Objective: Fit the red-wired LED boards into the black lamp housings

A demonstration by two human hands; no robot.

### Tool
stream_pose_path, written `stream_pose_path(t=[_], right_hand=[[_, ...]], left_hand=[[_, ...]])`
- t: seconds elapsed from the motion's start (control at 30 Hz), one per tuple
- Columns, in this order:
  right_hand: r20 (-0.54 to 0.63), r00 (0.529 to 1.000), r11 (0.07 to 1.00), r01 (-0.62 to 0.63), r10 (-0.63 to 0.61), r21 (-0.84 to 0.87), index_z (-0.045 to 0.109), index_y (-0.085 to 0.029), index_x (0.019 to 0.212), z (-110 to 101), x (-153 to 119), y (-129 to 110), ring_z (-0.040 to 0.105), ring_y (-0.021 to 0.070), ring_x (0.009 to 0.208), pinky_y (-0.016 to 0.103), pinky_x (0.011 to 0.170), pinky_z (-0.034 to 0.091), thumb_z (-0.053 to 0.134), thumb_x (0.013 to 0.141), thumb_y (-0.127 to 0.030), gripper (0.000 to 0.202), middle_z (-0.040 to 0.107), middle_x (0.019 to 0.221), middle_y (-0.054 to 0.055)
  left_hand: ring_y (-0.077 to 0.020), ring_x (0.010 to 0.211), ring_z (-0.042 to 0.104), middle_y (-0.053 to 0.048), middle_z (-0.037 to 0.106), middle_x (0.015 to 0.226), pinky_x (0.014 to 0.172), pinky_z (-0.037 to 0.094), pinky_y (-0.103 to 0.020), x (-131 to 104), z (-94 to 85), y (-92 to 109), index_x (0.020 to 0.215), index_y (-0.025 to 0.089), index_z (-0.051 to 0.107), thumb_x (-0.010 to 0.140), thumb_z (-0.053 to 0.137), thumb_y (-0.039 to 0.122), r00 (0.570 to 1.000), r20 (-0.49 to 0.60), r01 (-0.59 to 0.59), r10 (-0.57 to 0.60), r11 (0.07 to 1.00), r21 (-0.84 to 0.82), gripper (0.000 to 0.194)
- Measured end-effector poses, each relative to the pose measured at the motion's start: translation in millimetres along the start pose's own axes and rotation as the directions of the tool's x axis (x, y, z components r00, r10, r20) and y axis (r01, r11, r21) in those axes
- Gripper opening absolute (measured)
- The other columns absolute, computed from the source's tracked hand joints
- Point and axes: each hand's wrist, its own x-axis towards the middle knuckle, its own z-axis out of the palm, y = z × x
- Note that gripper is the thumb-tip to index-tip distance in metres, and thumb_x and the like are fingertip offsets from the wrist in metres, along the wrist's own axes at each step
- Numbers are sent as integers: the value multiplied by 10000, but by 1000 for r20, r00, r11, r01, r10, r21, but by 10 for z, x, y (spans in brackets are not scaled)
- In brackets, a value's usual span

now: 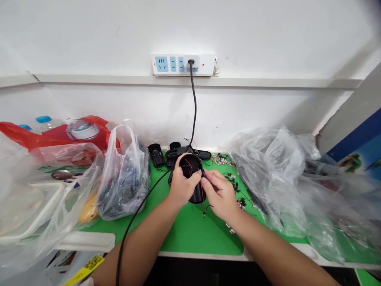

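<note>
So the black housing (198,194) is sitting mid-view, just above the green tabletop (205,238), its round opening facing up. My left hand (181,184) is clamping on its rim from about 8 o'clock, thumb over the edge. The right hand (220,194) is coming in from 4 o'clock, thumb and fingertips pinching together at the rim; can't tell what's between them. A red wire (203,194) is dangling down the housing's front. Going round from the housing: more black parts (156,155) are lying at 10 o'clock, a power strip (164,64) is hanging at 12, small wired bits (241,203) are scattering from 2 to 5, clear plastic bags (282,171) are slumping at 3, and a knotty-looking white bag (122,178) is bulging at 9.
</note>
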Motion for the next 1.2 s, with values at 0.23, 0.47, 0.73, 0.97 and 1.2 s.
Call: stream_pose_path(t=[0.23, 0.47, 0.73, 0.97, 1.2], right_hand=[[-59, 991, 980, 107, -119, -167, 689, -230, 964, 72, -82, 88, 469, 173, 626, 314, 582, 406, 468, 912, -225, 227, 466, 676, 26], [-77, 985, 969, 134, -153, -207, 695, -231, 949, 89, -106, 135, 421, 161, 591, 307, 549, 365, 454, 910, -215, 245, 408, 631, 4], [-78, 982, 965, 153, -173, -211, 686, -212, 906, 103, -121, 165, 396, 148, 581, 294, 542, 345, 439, 920, -190, 249, 367, 622, -13], [-28, 985, 979, 167, -172, -120, 687, -175, 1049, 9, -21, 147, 482, 143, 644, 293, 593, 411, 498, 908, -205, 238, 495, 695, 14], [-53, 984, 918, -139, 170, 372, 623, -257, 1215, -280, 227, 404, 621, 212, 973, 373, 817, 506, 556, 887, -420, 372, 664, 1106, 65]], left_hand=[[-197, 881, 586, -23, 625, 952, 837, 461, -315, -37, 3, -80, 1129, 227, 568, 644, 700, 144, 1000, 0, 6, -6, 998, 59, 510], [-200, 916, 560, -32, 583, 1005, 881, 444, -336, -83, 27, -42, 1101, 242, 511, 691, 642, 140, 991, 40, -131, 125, 969, 211, 442], [-189, 910, 571, -21, 598, 993, 873, 442, -310, -103, 52, -43, 1063, 228, 564, 627, 670, 109, 991, -18, -130, 135, 980, 151, 464], [-166, 765, 614, -18, 618, 882, 748, 512, -326, -29, 25, -91, 1077, 189, 530, 660, 690, 223, 993, -24, 119, -119, 993, 5, 448], [-169, 545, 615, 4, 604, 741, 494, 532, -321, -70, 7, 49, 1130, 229, 444, 688, 677, 262, 716, 457, 607, -529, 794, -33, 501]])
